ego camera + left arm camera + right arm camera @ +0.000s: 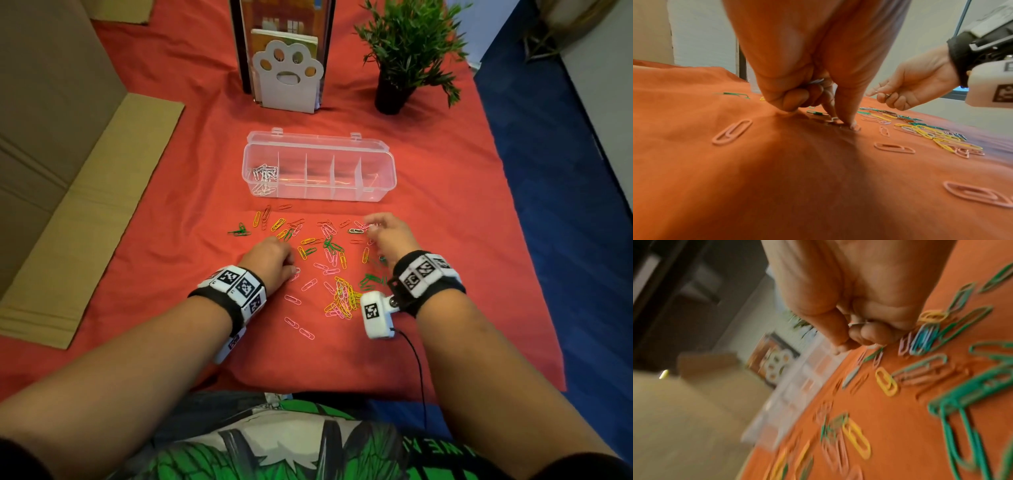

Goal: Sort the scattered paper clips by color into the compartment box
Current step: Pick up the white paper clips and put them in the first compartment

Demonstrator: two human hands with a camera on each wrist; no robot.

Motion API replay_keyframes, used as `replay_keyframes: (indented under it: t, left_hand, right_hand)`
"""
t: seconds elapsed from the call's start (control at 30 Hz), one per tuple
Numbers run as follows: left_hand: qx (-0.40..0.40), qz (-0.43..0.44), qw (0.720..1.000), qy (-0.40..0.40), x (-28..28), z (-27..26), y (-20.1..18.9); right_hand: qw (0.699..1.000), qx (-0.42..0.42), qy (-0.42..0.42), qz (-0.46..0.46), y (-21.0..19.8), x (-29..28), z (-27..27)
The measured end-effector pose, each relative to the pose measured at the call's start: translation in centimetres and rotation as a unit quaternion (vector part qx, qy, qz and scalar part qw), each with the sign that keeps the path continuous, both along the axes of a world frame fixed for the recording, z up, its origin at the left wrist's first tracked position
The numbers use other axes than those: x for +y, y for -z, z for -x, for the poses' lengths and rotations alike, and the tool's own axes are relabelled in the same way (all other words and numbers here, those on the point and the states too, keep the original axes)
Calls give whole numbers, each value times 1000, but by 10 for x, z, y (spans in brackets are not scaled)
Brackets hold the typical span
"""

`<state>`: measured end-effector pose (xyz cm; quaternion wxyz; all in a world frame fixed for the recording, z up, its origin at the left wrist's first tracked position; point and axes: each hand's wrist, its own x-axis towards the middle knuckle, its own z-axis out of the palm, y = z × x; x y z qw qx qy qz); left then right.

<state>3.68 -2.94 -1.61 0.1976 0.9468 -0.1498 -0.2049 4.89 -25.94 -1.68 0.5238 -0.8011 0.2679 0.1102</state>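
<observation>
Pink, yellow, green, red and white paper clips (pixel 329 260) lie scattered on the red cloth in front of the clear compartment box (pixel 383 171). Its leftmost compartment holds white clips (pixel 265 175); the other compartments look empty. My left hand (pixel 838 121) is down on the cloth, thumb and finger pinching a white clip (pixel 834 119), with more white clips (pixel 817 81) tucked in its curled fingers. My right hand (pixel 371 228) hovers over the right side of the pile, its fingers curled round a white clip (pixel 857 324).
A paw-shaped white holder (pixel 287 78) and a potted plant (pixel 407 51) stand behind the box. Cardboard (pixel 85 212) lies along the left. The red cloth ends at blue floor (pixel 565 205) on the right. The right wrist view is blurred.
</observation>
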Motion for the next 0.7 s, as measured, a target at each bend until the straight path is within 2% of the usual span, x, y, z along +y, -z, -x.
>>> replay_keyframes:
  t: [0.1, 0.13, 0.17, 0.23, 0.3, 0.37, 0.4, 0.47, 0.53, 0.6, 0.7]
  left_hand:
    - [-5, -11, 1000, 25, 0, 0, 1]
    - [-6, -9, 999, 31, -1, 0, 2]
    - [-8, -6, 999, 32, -2, 0, 3]
    - [3, 16, 1000, 9, -5, 0, 2]
    - [49, 68, 995, -50, -6, -3, 2]
    - [117, 146, 974, -129, -6, -8, 1]
    - [151, 202, 952, -171, -6, -8, -1]
    - [216, 330, 884, -250, -9, -9, -7]
    - [274, 408, 818, -299, -11, -10, -15]
    - [318, 444, 773, -323, -12, -13, -23]
    - [369, 478, 709, -365, -13, -18, -28]
  right_hand:
    - [979, 9, 125, -160, -5, -18, -3]
    - [976, 14, 135, -171, -5, -21, -5]
    - [982, 19, 116, -148, -5, -22, -7]
    - [999, 31, 6, -4, -4, -20, -13]
    - [982, 16, -107, 153, -3, -11, -17]
    - [953, -14, -175, 249, 2, -1, -17]
    - [939, -25, -200, 280, 5, 3, -17]
    - [913, -33, -249, 322, 9, 10, -16]
    - [909, -34, -264, 320, 11, 13, -16]
    - [934, -39, -228, 273, 6, 12, -16]
    - [984, -16, -126, 126, -3, -3, -15]
